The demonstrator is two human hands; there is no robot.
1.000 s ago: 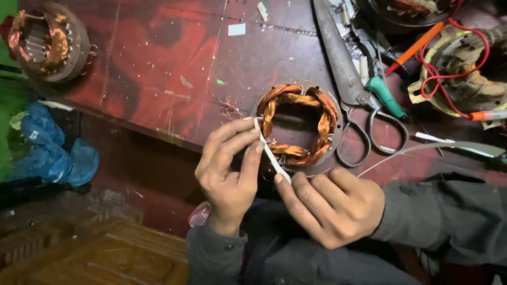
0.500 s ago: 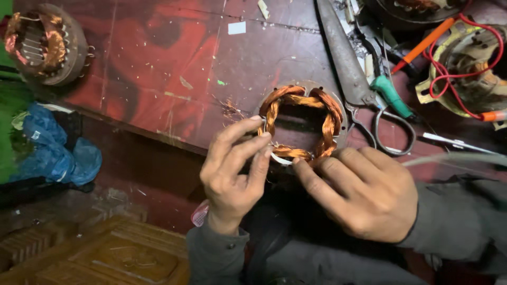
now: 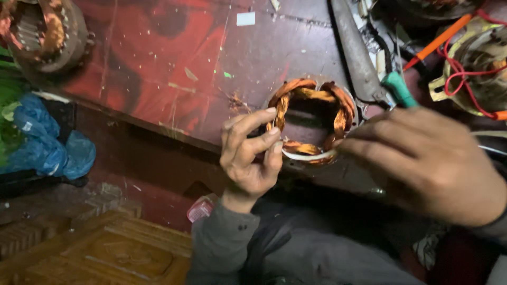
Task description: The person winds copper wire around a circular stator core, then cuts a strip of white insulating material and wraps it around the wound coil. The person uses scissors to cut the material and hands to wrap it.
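Observation:
A round motor stator (image 3: pixel 311 119) with copper wire coils sits at the near edge of a red, worn workbench (image 3: pixel 158 68). A white strip (image 3: pixel 306 156) curves along the stator's near rim. My left hand (image 3: pixel 251 153) pinches the strip's left end against the coils with thumb and fingers. My right hand (image 3: pixel 428 158) grips the stator's right side, fingertips at the strip's right end. The hand covers the stator's right rim.
A second stator (image 3: pixel 45 31) lies at the bench's far left. Scissors with a green handle (image 3: pixel 369 68), an orange tool (image 3: pixel 438 37) and a motor part with red wires (image 3: pixel 475 74) crowd the right. A blue bag (image 3: pixel 47 142) lies on the floor at left, a wooden panel (image 3: pixel 100 253) below.
The white strip stood up diagonally between my hands; now it lies bent along the stator's near rim. My right hand moved up onto the stator's right side.

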